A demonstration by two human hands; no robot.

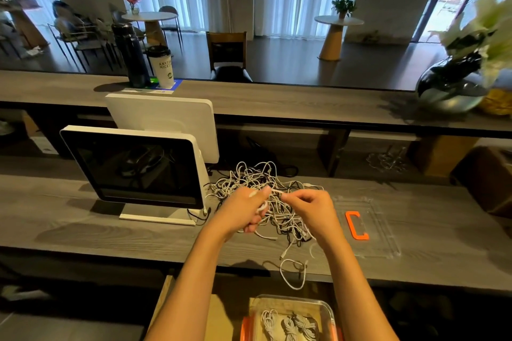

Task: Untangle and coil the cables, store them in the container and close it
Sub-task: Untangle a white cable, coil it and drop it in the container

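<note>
A tangled heap of white and dark cables [259, 180] lies on the grey desk behind my hands. My left hand [243, 210] grips a small coil of white cable wound round its fingers. My right hand [307, 206] pinches the same white cable, a short stretch running between the two hands. A loose white cable end [293, 271] trails over the desk's front edge. Below the desk stands a clear container [324, 306] with orange clips, holding three coiled white cables [288, 324]. Its clear lid [388, 230] with an orange handle [356, 225] lies flat on the desk to the right.
A white point-of-sale screen [133, 166] stands on the desk at left, its dark cord running towards the heap. On the raised counter behind are a dark bottle [130, 55], a paper cup [162, 66] and a glass vase with flowers [454, 86].
</note>
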